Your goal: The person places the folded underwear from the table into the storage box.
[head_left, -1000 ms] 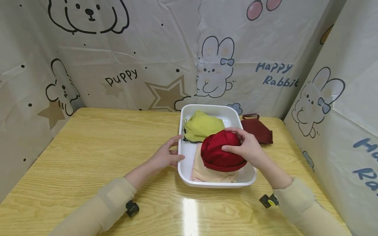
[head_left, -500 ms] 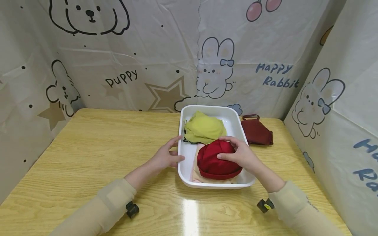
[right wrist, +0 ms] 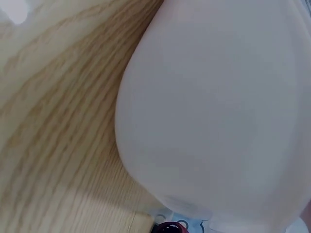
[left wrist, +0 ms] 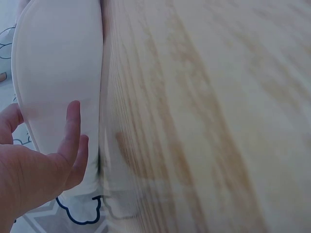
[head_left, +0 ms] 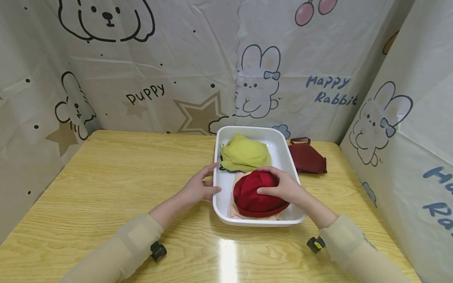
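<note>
In the head view, a white plastic tray stands in the middle of the table. My right hand holds a red, cup-shaped folded bra, thumb and fingers spread over its top right side. Beneath it, a cream and pink folded cloth lies at the tray's near end. A yellow-green folded bra with dark trim rests at the far end. My left hand is at the tray's left wall, its fingertips and thumb right at the rim. In the left wrist view those fingers are extended beside the wall.
A dark red folded bra with a strap lies on the wooden table right of the tray. A printed curtain hangs behind and along both sides. The tray's outer wall fills most of the right wrist view.
My right hand has moved left and nearer with the red bra, lowering it over the cream and pink cloth. My left hand has stayed at the tray's rim.
</note>
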